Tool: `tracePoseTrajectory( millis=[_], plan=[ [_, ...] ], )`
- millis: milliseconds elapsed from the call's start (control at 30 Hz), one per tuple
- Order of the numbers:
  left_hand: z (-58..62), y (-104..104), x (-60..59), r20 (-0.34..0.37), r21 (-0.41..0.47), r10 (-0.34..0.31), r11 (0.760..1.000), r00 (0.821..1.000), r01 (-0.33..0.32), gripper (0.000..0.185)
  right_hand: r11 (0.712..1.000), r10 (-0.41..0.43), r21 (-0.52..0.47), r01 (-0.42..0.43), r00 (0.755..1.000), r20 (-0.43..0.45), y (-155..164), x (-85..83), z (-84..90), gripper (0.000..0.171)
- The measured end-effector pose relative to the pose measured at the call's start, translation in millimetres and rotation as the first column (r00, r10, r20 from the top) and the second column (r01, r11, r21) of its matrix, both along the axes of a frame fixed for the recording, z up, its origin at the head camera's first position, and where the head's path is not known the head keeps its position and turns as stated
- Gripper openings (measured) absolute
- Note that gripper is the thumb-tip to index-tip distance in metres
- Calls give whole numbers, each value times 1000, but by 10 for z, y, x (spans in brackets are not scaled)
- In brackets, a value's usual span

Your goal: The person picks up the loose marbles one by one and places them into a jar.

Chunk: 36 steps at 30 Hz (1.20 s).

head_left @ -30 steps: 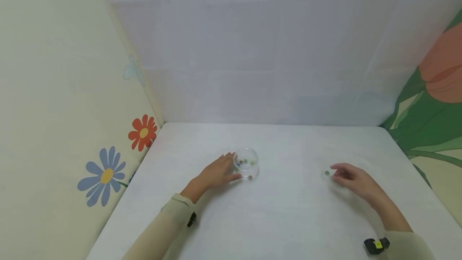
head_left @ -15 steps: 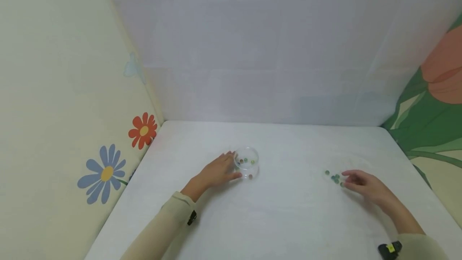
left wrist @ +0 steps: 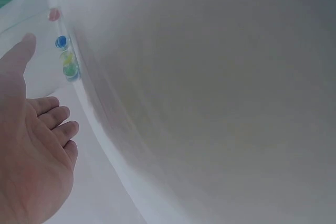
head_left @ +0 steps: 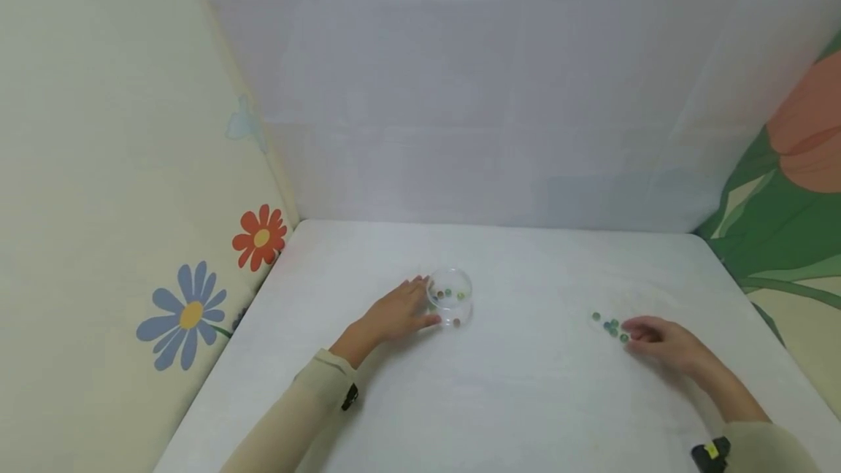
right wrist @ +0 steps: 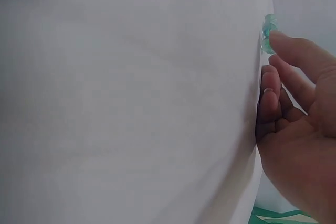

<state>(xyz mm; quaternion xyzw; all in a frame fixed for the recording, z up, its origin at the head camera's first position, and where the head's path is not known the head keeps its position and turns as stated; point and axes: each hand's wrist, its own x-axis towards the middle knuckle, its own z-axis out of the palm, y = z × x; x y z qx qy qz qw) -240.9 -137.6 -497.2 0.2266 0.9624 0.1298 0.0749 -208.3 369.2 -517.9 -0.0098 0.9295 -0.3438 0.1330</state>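
Centrally on the white, matte bench (head_left: 525,400) stands a small round dish (head_left: 450,305) of clear plastic or glass, its wall see-through, with a few tiny round beads (head_left: 448,293) inside, reddish and green. The left hand (head_left: 394,314) lies flat against the left side of the dish, fingers (head_left: 416,287) straight and relaxed, the thumb touching the near wall; it clasps nothing. In the left wrist view the same hand (left wrist: 31,166) appears at lower left with loosely extended fingers, and blue, green and red beads (left wrist: 65,61) show as glossy spheres through the dish wall at upper left.

Toward the right of the frame, a loose cluster of small green and teal beads (head_left: 611,325) lies directly on the bench, well apart from the dish. The right hand (head_left: 660,345) rests just beside this cluster, fingers curled with their tips at the nearest bead. In the right wrist view the hand (right wrist: 296,129) fills the right edge, the forefinger and thumb bent toward a translucent teal bead (right wrist: 269,32) at upper right; whether the bead is actually pinched cannot be told.

Both forearms wear pale beige sleeves (head_left: 309,393). Soft padded panels enclose the bench: a cream one at left printed with a red flower (head_left: 260,239) and a blue flower (head_left: 187,316), a plain white one behind.
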Motion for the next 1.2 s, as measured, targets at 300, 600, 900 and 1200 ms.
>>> tracePoseTrajectory(
  millis=[300,600,900,1200],
  plan=[
    [-43,-12,-32,-1,-7,-10,1000,1000,10,91,998,3,64,-1,1000,-21,-56,-35,-8,44],
    [-28,1,-16,0,-7,2,1000,1000,-2,90,997,1,78,1,1000,-28,-67,-32,3,28],
    [-41,2,0,6,-5,4,1000,1000,-4,90,998,4,61,-1,999,-39,-89,4,16,30],
    [-38,-2,-19,6,-9,-3,1000,1000,3,91,999,40,-14,-41,996,-78,-299,23,144,29]
  ],
)
